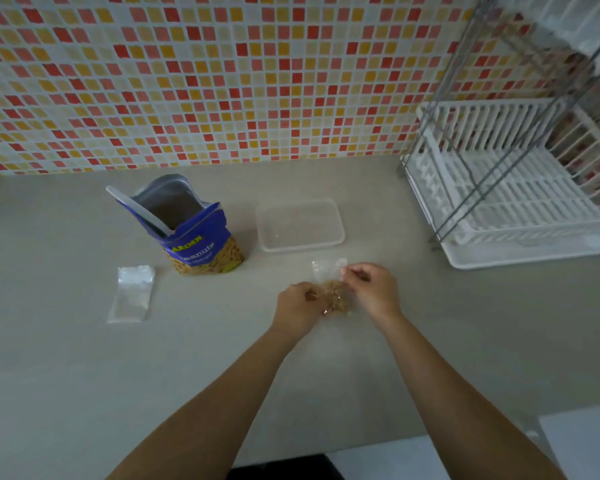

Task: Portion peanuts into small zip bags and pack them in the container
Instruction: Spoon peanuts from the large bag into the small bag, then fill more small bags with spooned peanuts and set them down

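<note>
A small clear zip bag with peanuts in its lower half lies on the counter between my hands. My left hand pinches its left side near the peanuts. My right hand pinches the bag's upper right edge. An open blue peanut pouch stands to the left, with a white scoop handle sticking out of it. A clear rectangular plastic container sits behind the bag and looks empty. A stack of empty zip bags lies at the left.
A white dish rack on a tray with a metal frame fills the right side of the grey counter. A mosaic tile wall backs the counter. The counter's front edge runs along the bottom right.
</note>
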`<action>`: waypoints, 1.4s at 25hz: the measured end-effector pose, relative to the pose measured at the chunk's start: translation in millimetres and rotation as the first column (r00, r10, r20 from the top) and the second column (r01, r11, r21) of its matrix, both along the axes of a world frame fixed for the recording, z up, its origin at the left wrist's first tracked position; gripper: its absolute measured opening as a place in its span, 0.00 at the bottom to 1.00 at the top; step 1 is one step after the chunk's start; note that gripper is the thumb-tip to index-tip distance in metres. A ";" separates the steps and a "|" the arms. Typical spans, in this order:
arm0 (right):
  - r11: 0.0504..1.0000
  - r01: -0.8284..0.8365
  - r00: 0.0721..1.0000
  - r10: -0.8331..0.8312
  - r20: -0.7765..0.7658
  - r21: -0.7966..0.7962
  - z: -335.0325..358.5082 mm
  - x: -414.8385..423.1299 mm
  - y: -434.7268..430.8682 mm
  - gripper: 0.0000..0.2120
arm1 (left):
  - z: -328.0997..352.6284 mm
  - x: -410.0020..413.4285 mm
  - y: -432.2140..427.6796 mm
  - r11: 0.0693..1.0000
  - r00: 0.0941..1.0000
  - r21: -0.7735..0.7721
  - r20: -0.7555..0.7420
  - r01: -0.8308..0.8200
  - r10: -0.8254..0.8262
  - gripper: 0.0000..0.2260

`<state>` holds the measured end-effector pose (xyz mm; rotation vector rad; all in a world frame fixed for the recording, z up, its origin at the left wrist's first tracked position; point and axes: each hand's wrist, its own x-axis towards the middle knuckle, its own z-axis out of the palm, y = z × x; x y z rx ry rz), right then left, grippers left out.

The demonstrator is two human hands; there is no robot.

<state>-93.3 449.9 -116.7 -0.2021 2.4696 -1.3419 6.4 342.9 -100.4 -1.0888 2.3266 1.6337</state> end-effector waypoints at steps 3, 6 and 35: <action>0.991 0.012 0.999 -0.005 -0.051 0.132 -17.9 -9.0 -1.1 0.10 | -15.0 -14.1 9.9 0.993 0.997 -0.089 0.021 -0.075 0.077 0.09; 0.980 -0.051 0.996 0.065 -0.068 0.191 -28.6 -16.1 -5.3 0.10 | -25.8 -22.0 11.9 0.979 0.995 -0.204 0.087 -0.029 0.048 0.09; 0.659 -0.374 0.672 0.678 -0.299 0.653 -67.1 204.4 -156.8 0.32 | -36.0 159.6 -252.4 0.866 0.896 -0.442 0.247 -0.236 0.370 0.17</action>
